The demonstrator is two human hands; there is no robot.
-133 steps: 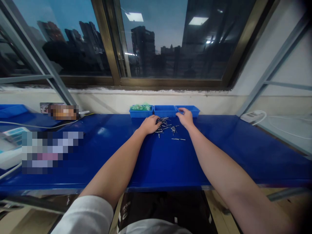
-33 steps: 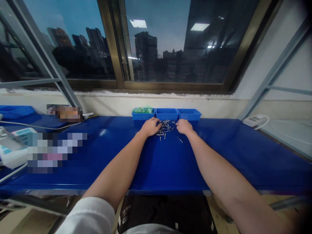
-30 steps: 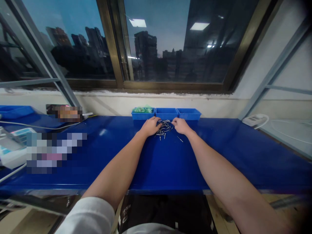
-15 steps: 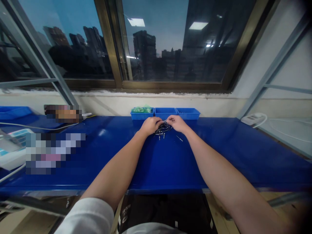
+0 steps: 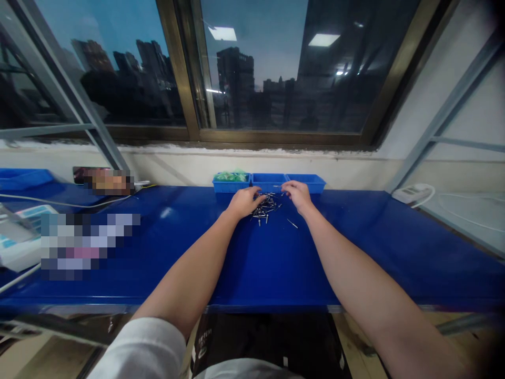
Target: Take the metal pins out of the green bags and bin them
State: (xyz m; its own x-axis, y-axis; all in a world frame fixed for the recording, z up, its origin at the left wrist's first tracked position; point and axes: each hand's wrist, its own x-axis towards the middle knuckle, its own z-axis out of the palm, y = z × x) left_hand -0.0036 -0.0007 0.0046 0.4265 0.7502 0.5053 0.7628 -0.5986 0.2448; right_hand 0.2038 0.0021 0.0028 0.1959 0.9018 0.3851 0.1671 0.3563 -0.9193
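Observation:
A loose pile of small metal blind rivets (image 5: 260, 210) lies on the blue table in front of me. My left hand (image 5: 243, 203) rests at the pile's left edge, thumb and forefinger apart around its near side, with nothing visible gripped. To the right of the pile, my right hand (image 5: 299, 195) is raised a little, its fingertips pinching a thin metal rivet (image 5: 276, 186) that points left. One stray rivet (image 5: 292, 223) lies apart, nearer to me. Behind the hands stand a blue bin with green plastic (image 5: 232, 178), a middle blue bin (image 5: 268, 182) and a right blue bin (image 5: 311, 183).
A white scale-like device (image 5: 23, 247) stands at left, near blurred-out items and a cable. Another blue tray (image 5: 26, 179) sits far left. At right lies a white power strip (image 5: 410, 193). Grey metal posts rise on both sides before the window.
My right hand has drawn away from the pile, up and to the right, with a rivet between its fingers. My left hand stays by the pile, its thumb and forefinger now further apart.

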